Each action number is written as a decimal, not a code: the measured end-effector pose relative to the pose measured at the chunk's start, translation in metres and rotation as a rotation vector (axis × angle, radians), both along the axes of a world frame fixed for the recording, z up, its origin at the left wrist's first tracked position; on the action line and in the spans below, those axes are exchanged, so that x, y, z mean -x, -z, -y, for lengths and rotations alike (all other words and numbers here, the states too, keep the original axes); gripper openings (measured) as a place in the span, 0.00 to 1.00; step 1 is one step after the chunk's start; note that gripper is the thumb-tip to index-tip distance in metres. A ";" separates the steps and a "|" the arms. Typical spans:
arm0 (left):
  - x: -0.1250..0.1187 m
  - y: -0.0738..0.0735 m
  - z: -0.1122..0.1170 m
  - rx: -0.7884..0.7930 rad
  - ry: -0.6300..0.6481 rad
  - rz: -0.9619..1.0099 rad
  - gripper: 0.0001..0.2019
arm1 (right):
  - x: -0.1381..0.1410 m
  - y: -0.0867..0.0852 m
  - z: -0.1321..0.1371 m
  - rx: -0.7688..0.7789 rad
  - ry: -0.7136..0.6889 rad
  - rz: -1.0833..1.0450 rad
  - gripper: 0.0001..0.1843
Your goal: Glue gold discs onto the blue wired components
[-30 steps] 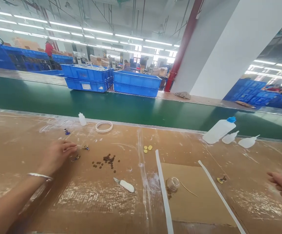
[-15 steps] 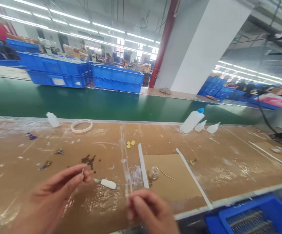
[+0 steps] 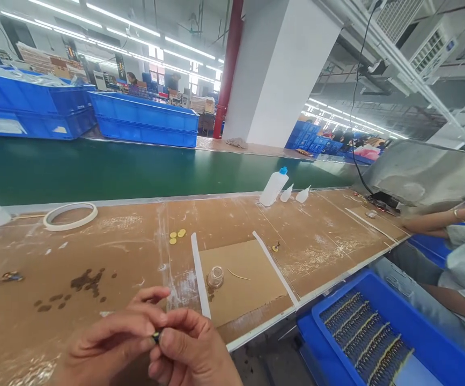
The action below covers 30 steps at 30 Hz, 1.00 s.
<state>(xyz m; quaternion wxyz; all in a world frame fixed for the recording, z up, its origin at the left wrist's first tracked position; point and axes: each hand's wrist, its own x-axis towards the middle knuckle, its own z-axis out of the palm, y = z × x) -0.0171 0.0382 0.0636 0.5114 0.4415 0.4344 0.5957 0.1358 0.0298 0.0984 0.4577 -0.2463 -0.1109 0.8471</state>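
Since the frame half a second ago the hands have met at 6 o'clock: left hand and right hand pinch one small dark piece between fingertips. At 11 o'clock from them, the small brown pieces lie loose on the workbench, apparently still unhandled.

bare left grip, bare right grip

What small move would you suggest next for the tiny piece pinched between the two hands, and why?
Probably ease both hands forward over the cardboard sheet. The left hand and right hand pinch the tiny dark piece together at the near edge of the bench, so a slip there might lose it over the edge; the small glass jar stands on that sheet, just ahead.
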 end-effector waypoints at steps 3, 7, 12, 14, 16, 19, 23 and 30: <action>0.002 -0.023 -0.023 -0.098 0.228 -0.206 0.05 | -0.009 0.009 -0.003 -0.001 0.053 0.044 0.23; 0.008 -0.044 -0.088 0.015 0.199 -0.814 0.19 | -0.016 0.019 -0.005 -0.039 0.182 0.133 0.26; 0.002 -0.029 -0.171 -0.066 0.139 -1.160 0.18 | -0.016 0.023 -0.004 -0.068 0.245 0.151 0.23; -0.004 -0.023 -0.186 -0.100 0.166 -1.280 0.12 | -0.017 0.025 -0.003 -0.066 0.231 0.164 0.23; -0.008 -0.020 -0.192 -0.104 0.179 -1.358 0.09 | -0.020 0.027 -0.002 -0.069 0.230 0.175 0.23; -0.011 -0.018 -0.194 -0.098 0.179 -1.385 0.08 | -0.025 0.028 0.000 -0.080 0.251 0.198 0.22; -0.012 -0.018 -0.191 -0.105 0.144 -1.327 0.05 | -0.026 0.025 0.001 -0.037 0.316 0.156 0.24; -0.013 -0.044 -0.122 -0.014 0.191 -0.813 0.20 | -0.022 0.019 0.000 0.012 0.443 0.175 0.27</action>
